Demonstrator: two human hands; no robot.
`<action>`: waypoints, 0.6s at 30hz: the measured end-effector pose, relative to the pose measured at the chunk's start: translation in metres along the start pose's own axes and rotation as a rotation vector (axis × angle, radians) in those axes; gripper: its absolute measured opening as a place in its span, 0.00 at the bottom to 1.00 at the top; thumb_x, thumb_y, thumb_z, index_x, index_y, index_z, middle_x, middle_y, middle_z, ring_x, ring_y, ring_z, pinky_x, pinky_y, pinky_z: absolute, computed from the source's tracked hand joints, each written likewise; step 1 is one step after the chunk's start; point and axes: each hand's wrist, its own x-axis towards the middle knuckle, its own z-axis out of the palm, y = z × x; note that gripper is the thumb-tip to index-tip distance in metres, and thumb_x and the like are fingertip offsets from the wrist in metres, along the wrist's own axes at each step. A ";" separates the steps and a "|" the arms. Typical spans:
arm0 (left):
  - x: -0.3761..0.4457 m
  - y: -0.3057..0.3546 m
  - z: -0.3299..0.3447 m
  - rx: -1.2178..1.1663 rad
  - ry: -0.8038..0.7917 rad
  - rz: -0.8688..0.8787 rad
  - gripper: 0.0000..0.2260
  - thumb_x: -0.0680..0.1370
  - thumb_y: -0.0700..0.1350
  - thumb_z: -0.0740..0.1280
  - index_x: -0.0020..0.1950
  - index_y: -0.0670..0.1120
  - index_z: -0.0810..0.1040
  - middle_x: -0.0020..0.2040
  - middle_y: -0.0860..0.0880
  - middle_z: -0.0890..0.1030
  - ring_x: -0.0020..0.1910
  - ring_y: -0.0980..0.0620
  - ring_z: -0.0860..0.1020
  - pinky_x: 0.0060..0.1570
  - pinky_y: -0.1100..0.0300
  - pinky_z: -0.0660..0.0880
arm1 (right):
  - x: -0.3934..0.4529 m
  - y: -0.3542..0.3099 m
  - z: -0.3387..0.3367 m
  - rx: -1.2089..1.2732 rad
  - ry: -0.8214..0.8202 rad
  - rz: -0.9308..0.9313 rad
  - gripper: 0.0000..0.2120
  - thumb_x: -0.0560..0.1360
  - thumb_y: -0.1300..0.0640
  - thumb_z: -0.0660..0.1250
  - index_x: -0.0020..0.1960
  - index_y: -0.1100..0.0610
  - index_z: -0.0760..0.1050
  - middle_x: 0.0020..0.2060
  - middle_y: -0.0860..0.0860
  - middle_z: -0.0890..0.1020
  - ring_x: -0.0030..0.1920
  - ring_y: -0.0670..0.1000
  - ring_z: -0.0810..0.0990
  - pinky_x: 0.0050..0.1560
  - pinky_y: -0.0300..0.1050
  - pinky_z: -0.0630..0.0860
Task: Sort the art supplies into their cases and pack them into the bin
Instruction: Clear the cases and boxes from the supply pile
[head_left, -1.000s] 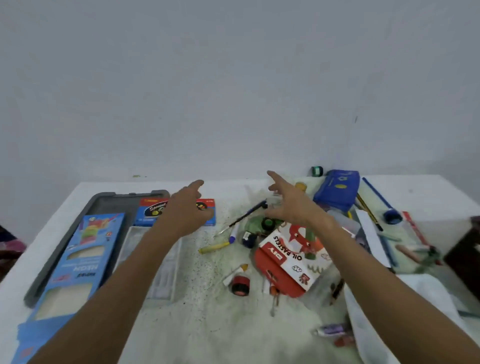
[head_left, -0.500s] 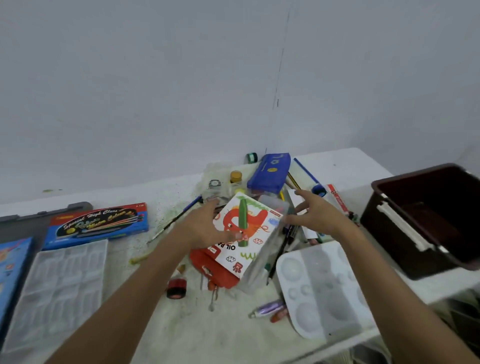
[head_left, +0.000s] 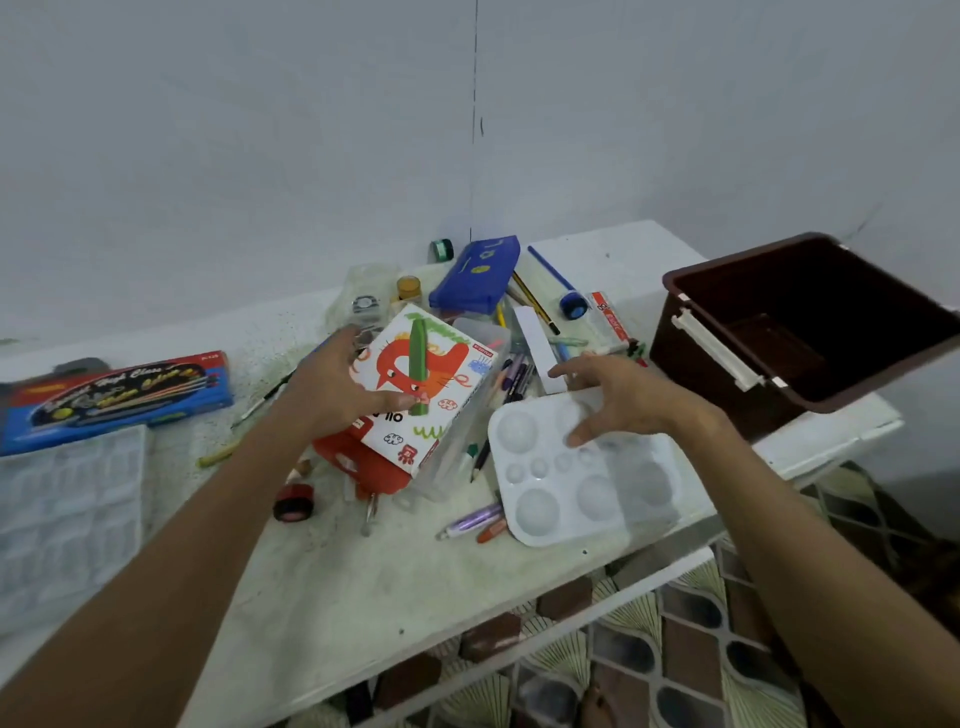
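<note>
Two hands reach into the clutter. My left hand (head_left: 337, 387) holds the pastel box (head_left: 423, 389), thumb across its front face and fingers behind its far left edge, so the box stands tilted up off the table (head_left: 332, 587). The box is white, printed with a red cat-like figure, a green crayon and small doodles; its red part sits below, toward me. It leans against a clear plastic case (head_left: 467, 415) on its right. My right hand (head_left: 618, 397) hovers open, fingers spread and relaxed, over the far edge of a white palette (head_left: 582, 483) with round wells — I cannot tell whether it touches.

Behind the box lie a blue pencil case (head_left: 475, 275), a yellow-capped jar (head_left: 409, 288), pencils and pens. The dark brown bin (head_left: 810, 322) stands at the table's right end, open, with a white latch on its near wall. At far left lie a blue paint box (head_left: 119, 397) and, nearer me, a clear moulded tray (head_left: 67, 509). A red-and-black jar (head_left: 293, 501), a purple marker (head_left: 470, 521) and an orange crayon (head_left: 492, 530) lie near the front.

The table is white, speckled with green dust, set against a plain pale wall — a patterned floor (head_left: 675, 649) shows below its near edge.
</note>
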 end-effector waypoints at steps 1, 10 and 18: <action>-0.002 0.001 -0.003 -0.016 0.024 0.004 0.46 0.60 0.58 0.80 0.73 0.52 0.62 0.63 0.48 0.77 0.51 0.49 0.77 0.49 0.55 0.74 | -0.003 -0.003 -0.005 0.035 0.024 -0.005 0.40 0.58 0.51 0.82 0.67 0.42 0.69 0.56 0.47 0.77 0.62 0.50 0.74 0.64 0.49 0.71; -0.043 -0.029 -0.096 -0.332 0.327 -0.069 0.40 0.66 0.53 0.78 0.73 0.51 0.64 0.57 0.49 0.72 0.53 0.48 0.75 0.46 0.55 0.72 | 0.004 -0.099 -0.033 0.385 0.297 -0.198 0.33 0.63 0.46 0.79 0.65 0.44 0.71 0.42 0.48 0.84 0.38 0.44 0.83 0.40 0.38 0.78; -0.147 -0.160 -0.220 -0.370 0.768 -0.428 0.43 0.66 0.50 0.79 0.75 0.45 0.60 0.66 0.42 0.73 0.58 0.43 0.76 0.54 0.49 0.74 | 0.060 -0.275 0.093 0.565 0.179 -0.334 0.36 0.69 0.41 0.73 0.71 0.49 0.64 0.54 0.53 0.76 0.49 0.49 0.77 0.46 0.41 0.74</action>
